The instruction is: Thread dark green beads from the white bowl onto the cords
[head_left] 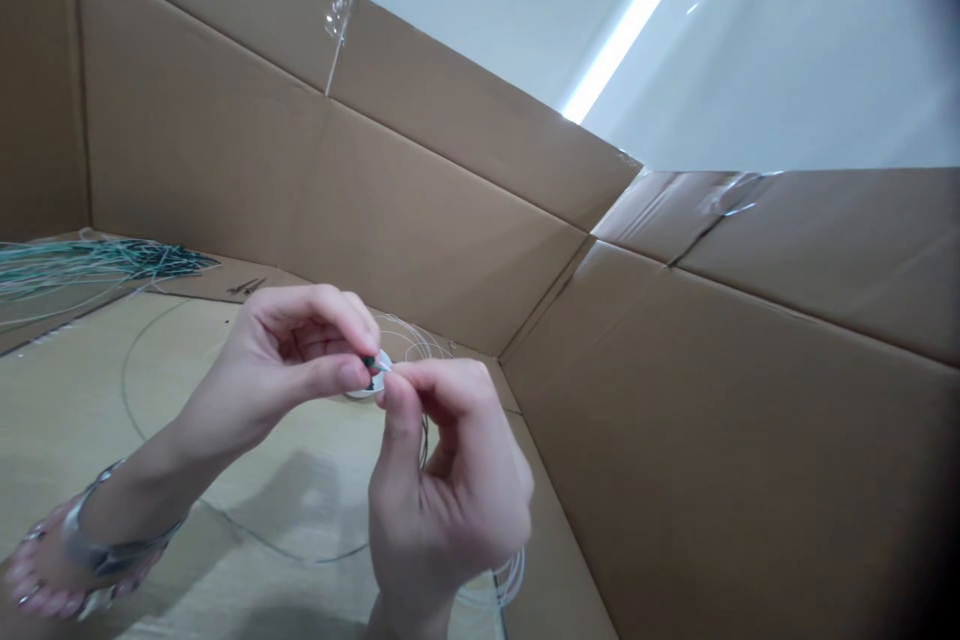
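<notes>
Item: small white piece [377,378] with dark tip, pinched in my left grip [300,350]; right grip [442,460] clamped on thin wire [424,440]. Risk, as I judge it: wire kinks if pulled hard

left hand [289,350] + right hand [442,480] | pinching small white piece [377,375] | cardboard walls [420,220]

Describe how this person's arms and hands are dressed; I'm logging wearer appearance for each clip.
Both hands are bare, without gloves or visible rings. The left hand has a silvery bangle and a pink bead bracelet on its wrist. The right hand shows no sleeve or jewellery in view.
</notes>
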The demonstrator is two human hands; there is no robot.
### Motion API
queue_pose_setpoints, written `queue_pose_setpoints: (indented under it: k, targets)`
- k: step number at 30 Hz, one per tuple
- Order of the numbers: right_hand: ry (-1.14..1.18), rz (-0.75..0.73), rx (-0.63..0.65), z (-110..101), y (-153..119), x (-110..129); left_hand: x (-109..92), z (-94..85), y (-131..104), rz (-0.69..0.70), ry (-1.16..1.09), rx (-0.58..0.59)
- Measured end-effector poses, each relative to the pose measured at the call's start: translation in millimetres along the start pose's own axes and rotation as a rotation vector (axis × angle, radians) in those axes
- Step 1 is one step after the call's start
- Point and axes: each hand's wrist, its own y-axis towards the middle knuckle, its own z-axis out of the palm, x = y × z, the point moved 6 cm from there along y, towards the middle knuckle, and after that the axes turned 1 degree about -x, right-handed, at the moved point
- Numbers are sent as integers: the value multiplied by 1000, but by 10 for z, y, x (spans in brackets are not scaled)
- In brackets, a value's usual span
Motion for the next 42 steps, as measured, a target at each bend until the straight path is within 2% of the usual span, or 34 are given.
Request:
queue_pose_setpoints:
  k: [13, 22, 30, 42]
  targets:
    - [-41, -42, -19, -3, 31, 33, -109, 29, -25, 105, 210, -11]
    - [-73, -57, -49, -23, 35, 53, -113, -33, -31, 92, 225, -21]
    - [-71, -58, -31, -37, 31, 59, -126, -4, -30, 115, 245, -12]
    - [-37, -68, 47, -28, 57, 52, -389, 53, -78, 257, 613, -19]
